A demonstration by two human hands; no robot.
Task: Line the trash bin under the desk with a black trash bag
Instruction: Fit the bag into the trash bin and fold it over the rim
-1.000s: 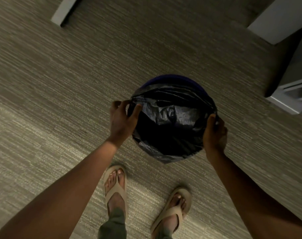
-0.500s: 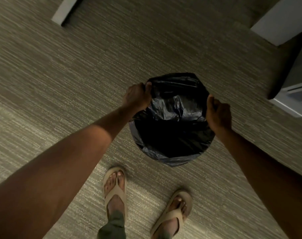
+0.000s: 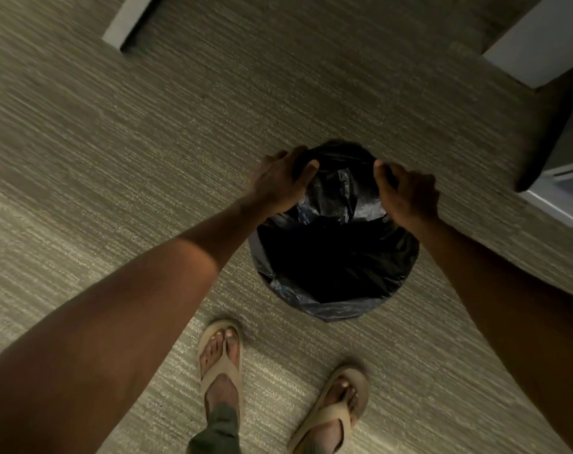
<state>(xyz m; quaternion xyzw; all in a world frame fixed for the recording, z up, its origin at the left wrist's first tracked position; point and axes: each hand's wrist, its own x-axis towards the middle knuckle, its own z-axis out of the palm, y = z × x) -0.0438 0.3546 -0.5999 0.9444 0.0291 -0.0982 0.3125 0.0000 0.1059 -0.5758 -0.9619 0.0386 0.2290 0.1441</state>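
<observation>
- Trash bag (image 3: 331, 257) sits on the carpet (image 3: 147, 158) straight ahead of the person's feet (image 3: 221, 355), mouth facing up, interior reads as a dark well.
- The bin itself is not separately visible; black film covers everything. Judging from the round held shape, the bag is draped over it.
- Left hand (image 3: 283, 183) is clamped on the bag edge at the far-left of the mouth, thumb curled over the top, fingers wrapped down the outside.
- Right hand (image 3: 409, 194) is clamped on the edge at the far-right, thumb likewise hooked over, fingers closed around bunched film.
- Key relation: both grips are on the far arc of the rim, away from the body. The near arc, closest to the feet, already shows film folded over the outside, crumpled and loose.
- Between the two thumbs the far edge is a slack strip, with a wrinkled fold sagging into the opening just below it.
- Neither hand is clearly nearer; they sit roughly symmetric about the mouth, left slightly further forward.
- Likely next move: pull the far edge outward and down over the rim. Pull direction is away from the body, then downward.
- Risk: thin film, tight fistfuls; a hard tug could tear it or drag the near side off.
- White furniture panels (image 3: 540, 44) stand well apart at top right; not in the way.
</observation>
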